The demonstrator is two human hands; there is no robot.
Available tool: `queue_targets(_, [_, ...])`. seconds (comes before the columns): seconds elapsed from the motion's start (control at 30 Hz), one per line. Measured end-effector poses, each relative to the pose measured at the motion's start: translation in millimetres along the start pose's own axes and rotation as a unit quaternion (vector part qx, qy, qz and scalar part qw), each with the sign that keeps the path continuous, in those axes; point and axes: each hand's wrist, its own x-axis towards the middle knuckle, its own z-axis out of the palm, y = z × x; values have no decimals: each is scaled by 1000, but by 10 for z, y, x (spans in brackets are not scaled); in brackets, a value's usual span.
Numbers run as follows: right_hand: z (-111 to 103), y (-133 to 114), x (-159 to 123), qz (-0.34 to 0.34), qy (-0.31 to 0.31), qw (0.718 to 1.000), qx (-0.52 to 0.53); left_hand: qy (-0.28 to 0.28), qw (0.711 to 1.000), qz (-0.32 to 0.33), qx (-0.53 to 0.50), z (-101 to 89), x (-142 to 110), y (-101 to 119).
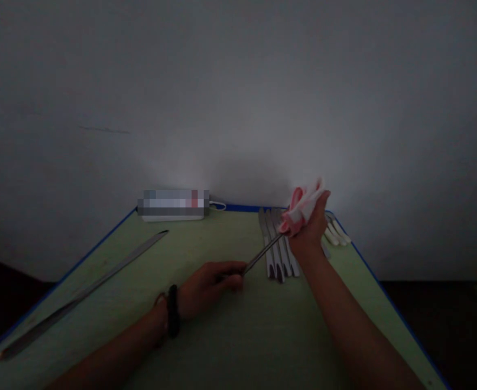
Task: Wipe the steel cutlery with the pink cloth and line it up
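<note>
Pinching the near end of a slender, knife-like utensil, toward five o'clock over the table, with fingers of the left hand, and gripping cloth at the far end with fingers of the right hand toward four. Could nick skin, if sharp-edged, through a loose or slipping wrap. Can make out flat grey metal pieces with notched ends near five, soft, crumpled pink-and-white folds, and curved white handles toward four.
</note>
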Motion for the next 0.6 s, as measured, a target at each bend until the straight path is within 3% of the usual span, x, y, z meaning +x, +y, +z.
queue_targets(0.17, [51,158,-88,5,14,999,-43,6,999,-11,32,-1,-7,28])
queue_targets(0.37, [41,369,-164,4,8,998,-59,82,995,-23,59,-6,20,-33])
queue_targets(0.6, [17,705,-344,27,-2,985,-169,59,998,-3,38,39,18,-31])
